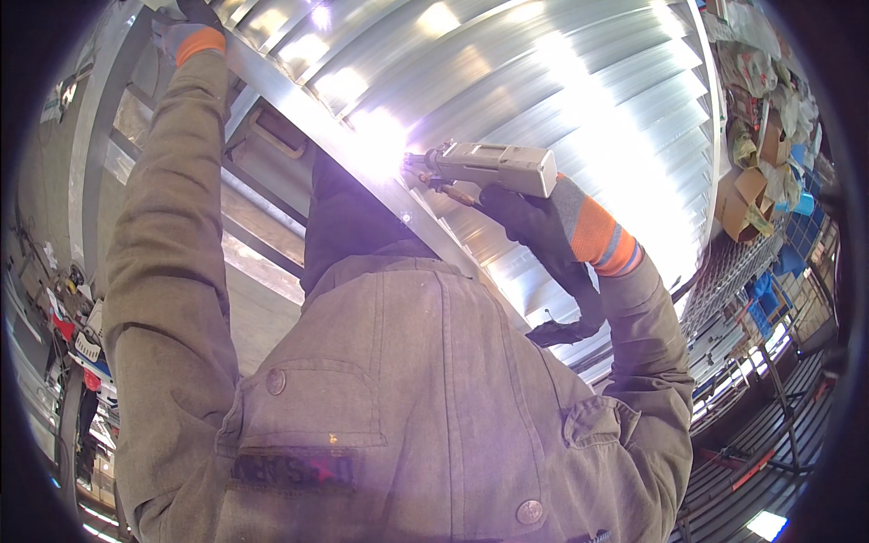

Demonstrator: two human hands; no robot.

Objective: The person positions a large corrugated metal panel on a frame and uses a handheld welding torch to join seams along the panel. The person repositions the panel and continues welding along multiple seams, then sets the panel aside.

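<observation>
My right hand [546, 215], in a dark and grey glove with an orange cuff, is wrapped round a welding gun [496, 166] with a boxy grey body. Its tip meets a long metal edge bar [294, 98], where a glaring white-violet light hides the contact point. Beyond the bar spreads a shiny ribbed metal panel [507, 86]. Up at the far left, my left hand [184, 42], gloved with an orange cuff, is against the metal frame near the bar's end. Its fingers are mostly out of sight. A dark cable or sleeve [579, 294] hangs below my right hand.
Open metal framing [95, 118] stands at the left, with crossbars beside my left arm. Cardboard boxes [748, 204], bags and blue items crowd the right side. Dark slatted racking [756, 443] lies at the lower right. Assorted tools and gear [86, 339] sit at the left edge.
</observation>
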